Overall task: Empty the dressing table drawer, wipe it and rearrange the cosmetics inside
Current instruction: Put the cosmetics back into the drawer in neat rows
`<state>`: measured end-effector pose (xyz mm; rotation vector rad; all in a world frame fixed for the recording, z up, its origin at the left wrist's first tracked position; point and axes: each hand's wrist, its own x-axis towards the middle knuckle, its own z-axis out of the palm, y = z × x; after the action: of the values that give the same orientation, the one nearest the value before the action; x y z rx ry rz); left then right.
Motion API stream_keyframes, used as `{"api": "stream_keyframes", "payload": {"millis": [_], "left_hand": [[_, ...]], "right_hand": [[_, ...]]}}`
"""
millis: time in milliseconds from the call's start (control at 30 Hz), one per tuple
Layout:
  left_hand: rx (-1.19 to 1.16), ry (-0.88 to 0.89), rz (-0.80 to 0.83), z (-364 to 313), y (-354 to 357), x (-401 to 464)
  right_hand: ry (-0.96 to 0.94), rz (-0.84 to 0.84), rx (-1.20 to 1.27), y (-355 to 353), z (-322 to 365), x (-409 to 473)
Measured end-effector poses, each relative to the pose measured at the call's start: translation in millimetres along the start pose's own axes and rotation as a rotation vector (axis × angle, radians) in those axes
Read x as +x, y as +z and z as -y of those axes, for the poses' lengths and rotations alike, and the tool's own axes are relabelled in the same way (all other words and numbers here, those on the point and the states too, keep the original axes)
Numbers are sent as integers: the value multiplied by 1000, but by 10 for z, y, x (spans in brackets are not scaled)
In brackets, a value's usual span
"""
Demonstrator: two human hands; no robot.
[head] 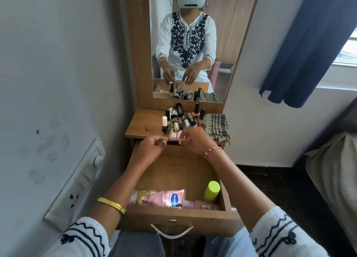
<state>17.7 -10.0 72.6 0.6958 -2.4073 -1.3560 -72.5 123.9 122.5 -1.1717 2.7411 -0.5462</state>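
Note:
The wooden drawer (173,166) stands pulled out below the dressing table top (143,125). At its front lie a pink lotion tube (160,197), a pink bottle (201,205) and a yellow-green capped bottle (211,191). Several lipsticks and nail polishes (181,119) stand crowded on the table top. Both hands are at the table's front edge over the drawer's back. My right hand (197,140) grips a flat pink palette (176,136) from the right. My left hand (152,147) pinches the palette's left end with curled fingers.
A folded checked cloth (216,126) lies on the table top's right side. A mirror (189,44) rises behind the cosmetics. A wall with a switchboard (77,183) is close on the left; a blue curtain (309,44) and a bed edge (336,169) are on the right.

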Motion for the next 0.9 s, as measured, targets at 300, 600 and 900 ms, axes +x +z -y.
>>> {"api": "stream_keyframes", "payload": {"millis": [300,600,900], "left_hand": [[-56,14,-215,-162,58,435],[63,107,-265,-147,143,687],[67,121,-257,-53,59,663]], "right_hand": [[-8,-129,15,-252,150,733],[-90,-11,-94,-151,258,1190],[-49,150,-78,-78,271,1244]]}}
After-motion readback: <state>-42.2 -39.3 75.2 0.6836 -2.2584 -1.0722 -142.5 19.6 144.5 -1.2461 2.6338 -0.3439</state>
